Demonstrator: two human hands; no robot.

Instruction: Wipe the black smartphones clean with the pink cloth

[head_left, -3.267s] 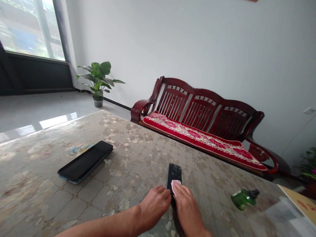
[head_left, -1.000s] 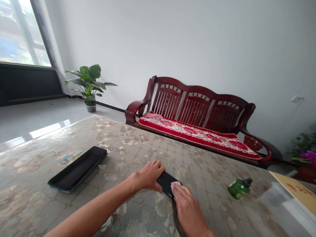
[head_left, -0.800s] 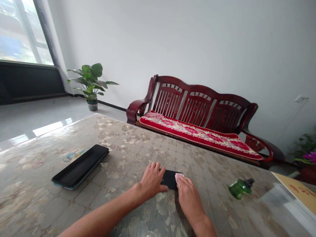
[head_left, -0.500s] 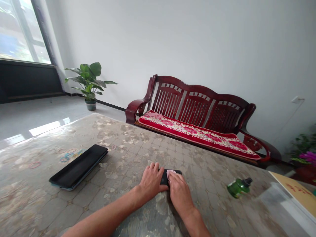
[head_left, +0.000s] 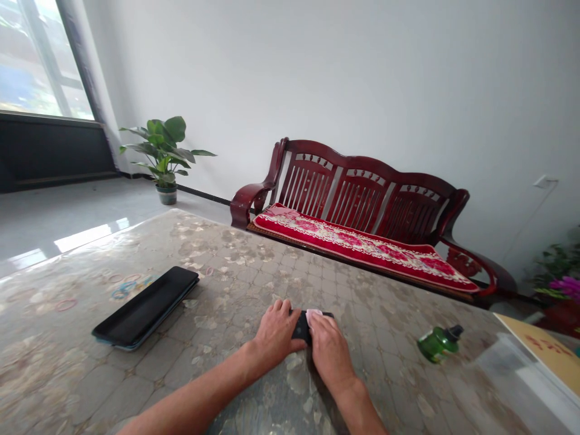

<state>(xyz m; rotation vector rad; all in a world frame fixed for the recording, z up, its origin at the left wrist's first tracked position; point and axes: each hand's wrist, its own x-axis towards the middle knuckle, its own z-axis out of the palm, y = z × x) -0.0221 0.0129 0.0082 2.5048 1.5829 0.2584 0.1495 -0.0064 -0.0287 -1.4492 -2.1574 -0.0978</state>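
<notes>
A small flat black object, likely a phone (head_left: 299, 330), lies on the patterned table cover between my hands. My left hand (head_left: 277, 329) grips its left end, thumb along the near edge and fingers over the far side. A folded pale pink cloth (head_left: 312, 314) is pressed onto the phone's top by the fingertips of my right hand (head_left: 330, 344). The right hand covers much of the phone's right part, and only its far right corner shows there. Most of the cloth is hidden under the fingers.
A large black tablet-like slab (head_left: 147, 308) lies to the left, beside several coloured rubber bands (head_left: 122, 290). On the right stand a green bottle (head_left: 437, 344) with a dark cap and a yellowish box (head_left: 539, 344). A red wooden bench (head_left: 362, 181) is beyond the table (head_left: 244, 272).
The hands have barely moved; both keep their hold on the phone and cloth. The view has shifted very slightly.
</notes>
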